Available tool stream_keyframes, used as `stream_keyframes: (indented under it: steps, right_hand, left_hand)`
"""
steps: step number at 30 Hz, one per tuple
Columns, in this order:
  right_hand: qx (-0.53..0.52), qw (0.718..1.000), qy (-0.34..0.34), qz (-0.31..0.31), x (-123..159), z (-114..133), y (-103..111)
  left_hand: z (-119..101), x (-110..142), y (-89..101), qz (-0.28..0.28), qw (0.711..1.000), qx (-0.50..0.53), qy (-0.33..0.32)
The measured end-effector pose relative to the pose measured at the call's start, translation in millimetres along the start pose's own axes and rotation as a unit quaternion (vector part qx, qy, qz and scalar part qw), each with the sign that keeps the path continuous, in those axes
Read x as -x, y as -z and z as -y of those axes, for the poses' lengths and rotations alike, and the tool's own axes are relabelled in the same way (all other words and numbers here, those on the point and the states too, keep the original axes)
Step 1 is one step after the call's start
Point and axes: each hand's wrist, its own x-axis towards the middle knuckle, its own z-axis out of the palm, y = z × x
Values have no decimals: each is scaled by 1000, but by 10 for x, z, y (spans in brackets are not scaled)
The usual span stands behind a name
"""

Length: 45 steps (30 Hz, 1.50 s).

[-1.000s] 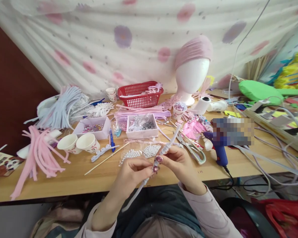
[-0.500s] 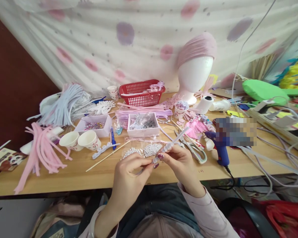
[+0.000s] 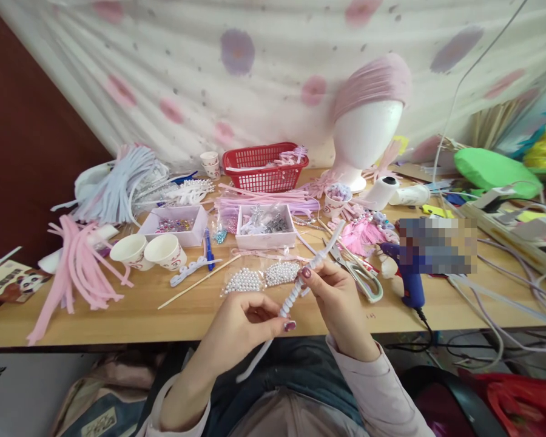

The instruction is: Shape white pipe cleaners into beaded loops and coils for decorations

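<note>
Both hands hold a white pipe cleaner [image 3: 319,257] that runs from my lap up and to the right over the table's front edge. My left hand [image 3: 241,325] pinches its lower part between thumb and fingers. My right hand [image 3: 334,294] is closed round it higher up, where the stem looks twisted or beaded. Two small bags of white pearl beads [image 3: 261,277] lie on the wooden table [image 3: 131,315] just beyond my hands. Scissors [image 3: 359,274] rest to the right of my right hand.
Two paper cups [image 3: 150,251], pink pipe cleaners [image 3: 79,270], white bead boxes [image 3: 264,227], a red basket [image 3: 264,167], a foam head with a pink cap [image 3: 368,130] and a blue glue gun [image 3: 409,276] crowd the table. Cables [image 3: 505,291] trail at the right.
My left hand has slid down the pipe cleaner toward the table edge while my right hand stays higher on it. The camera has tilted slightly.
</note>
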Motion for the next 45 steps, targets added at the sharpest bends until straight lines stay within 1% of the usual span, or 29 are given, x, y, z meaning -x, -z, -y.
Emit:
stream_keyframes:
  steps: [2, 3, 4, 5, 7, 9, 11, 13, 15, 20, 22, 24, 26, 27, 29, 31, 33, 36, 39, 42, 45]
  right_hand:
    - [-2, 1000, -6, -10, -7, -20, -17]
    - [-2, 1000, -9, -8, -13, -22, -21]
    - [-1, 1000, -11, -4, -20, -19, -22]
    - [-1, 1000, -13, 4, -27, -11, -20]
    - [5, 1000, -14, 26, -40, 20, -18]
    - [22, 998, -17, 52, -46, 61, -27]
    - [48, 995, -24, 84, -50, 95, -46]
    - [71, 992, -26, 103, -61, 106, -56]
    - [85, 991, -21, 98, -84, 86, -40]
    - [87, 995, 4, 41, -184, -13, 86]
    - [84, 996, 17, 14, -221, -22, 128]
    - [88, 996, 33, -2, -240, -12, 147]
    - [76, 996, 43, 14, -233, 5, 141]
    - [56, 997, 36, 38, -219, 12, 130]
    - [-6, 995, 5, 103, -175, 21, 101]
    - [-67, 984, -34, 161, -123, 24, 74]
    - [-103, 976, -58, 185, -76, 24, 59]
    - [-107, 978, -54, 169, -35, 27, 45]
    - [-84, 989, -19, 122, -13, 38, 8]
    - [-96, 993, 8, 70, 14, 51, -53]
    - [-121, 992, 13, 27, 51, 63, -100]
  left_hand:
    - [41, 9, -23, -73, 996, -45, -29]
    - [59, 12, -31, -90, 994, -58, -35]
    - [71, 10, -34, -91, 994, -59, -33]
    - [77, 4, -32, -74, 996, -46, -26]
    - [67, -24, -15, 8, 1000, 14, -4]
    - [39, -69, 4, 100, 991, 87, 11]
    - [11, -120, 8, 160, 974, 157, 19]
    - [-4, -165, -4, 192, 955, 222, 38]
    - [-7, -194, -21, 211, 939, 265, 57]
    - [64, -192, -6, 240, 901, 345, 104]
    - [120, -169, 26, 251, 891, 358, 118]
    - [169, -140, 59, 245, 891, 361, 124]
    - [191, -113, 83, 232, 892, 367, 126]
    - [191, -104, 90, 229, 891, 371, 127]
    - [176, -95, 92, 227, 889, 375, 131]
    - [156, -98, 83, 222, 889, 379, 132]
    - [149, -106, 69, 216, 891, 380, 125]
    - [157, -111, 47, 214, 897, 372, 105]
    - [164, -92, 12, 195, 908, 361, 87]
    - [154, -44, -41, 127, 935, 327, 56]
    - [137, 26, -93, 55, 968, 244, -13]
